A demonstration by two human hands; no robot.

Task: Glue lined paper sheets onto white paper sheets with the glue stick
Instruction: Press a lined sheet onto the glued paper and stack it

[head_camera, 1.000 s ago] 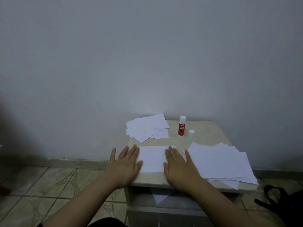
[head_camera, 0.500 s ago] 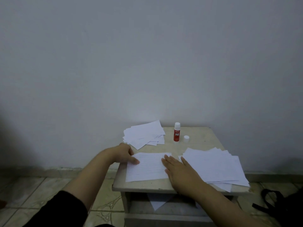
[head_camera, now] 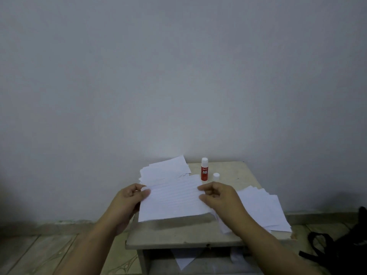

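A lined paper sheet is lifted off the small table, casting a shadow below it. My left hand pinches its left edge and my right hand pinches its right edge. A red glue stick stands upright and uncapped at the back of the table, with its white cap beside it on the right. One pile of paper sheets lies at the back left and a second pile of white sheets lies on the right side.
The table stands against a plain grey wall. A black bag strap lies on the tiled floor at the right. A white sheet shows on the shelf under the tabletop.
Both hands went from pressing flat on the lined sheet to pinching its edges. The sheet has risen off the table and sits farther back.
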